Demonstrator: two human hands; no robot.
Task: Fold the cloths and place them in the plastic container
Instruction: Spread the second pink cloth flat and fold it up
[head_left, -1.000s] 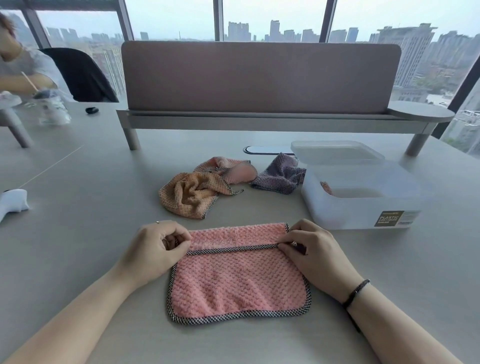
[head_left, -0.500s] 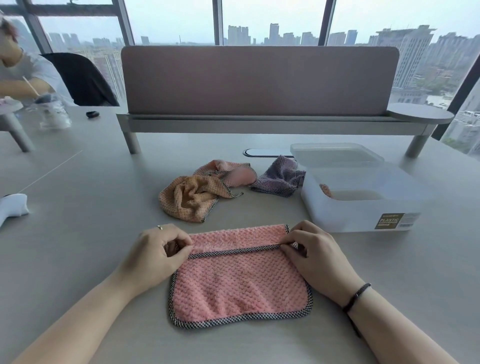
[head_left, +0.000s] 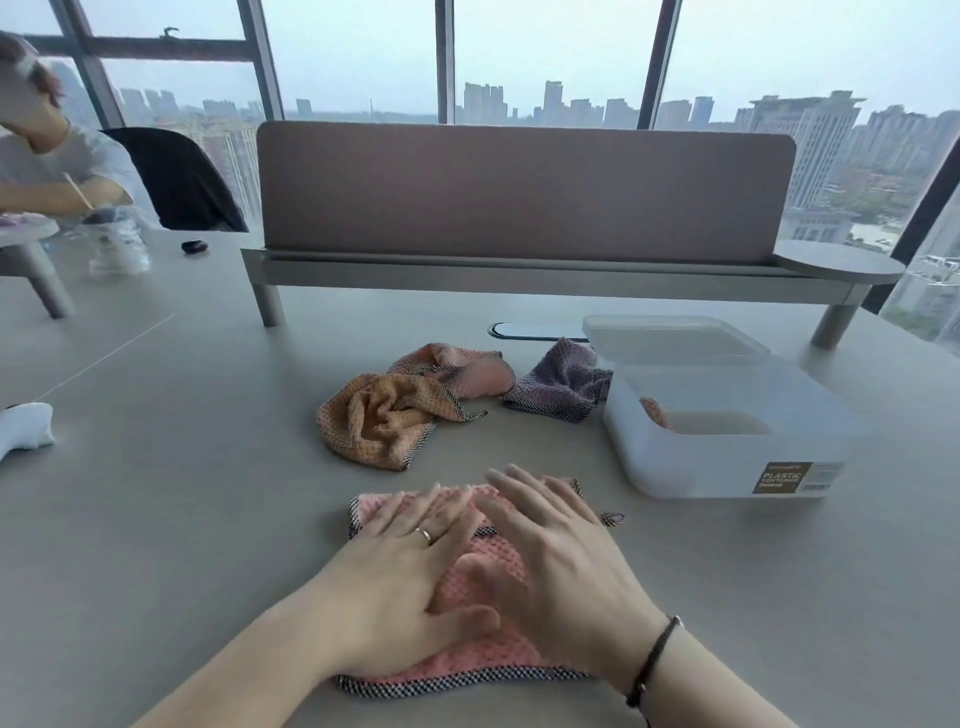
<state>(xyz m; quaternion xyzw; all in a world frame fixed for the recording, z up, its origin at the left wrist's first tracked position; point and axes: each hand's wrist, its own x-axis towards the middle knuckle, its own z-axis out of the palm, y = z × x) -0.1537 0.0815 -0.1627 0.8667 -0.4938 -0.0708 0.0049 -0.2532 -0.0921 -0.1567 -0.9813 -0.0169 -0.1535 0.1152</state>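
A pink cloth (head_left: 485, 564) with a checked border lies folded on the table in front of me. My left hand (head_left: 410, 577) and my right hand (head_left: 556, 566) both lie flat on it, fingers straight, covering most of it. Behind it lie a crumpled orange cloth (head_left: 382, 421), a crumpled pink cloth (head_left: 457, 366) and a purple cloth (head_left: 558, 384). To the right stands the translucent plastic container (head_left: 727, 467), open, with a bit of cloth (head_left: 653, 410) showing inside.
The container's lid (head_left: 670, 338) lies behind it. A desk divider on a raised shelf (head_left: 519, 270) spans the back. A white object (head_left: 23, 431) lies at the left edge. Another person (head_left: 47, 166) sits at the far left with a cup (head_left: 117, 244).
Both hands let go of the cloth's folded edge and moved inward, now lying flat on top of the cloth. The view has tilted up a little.
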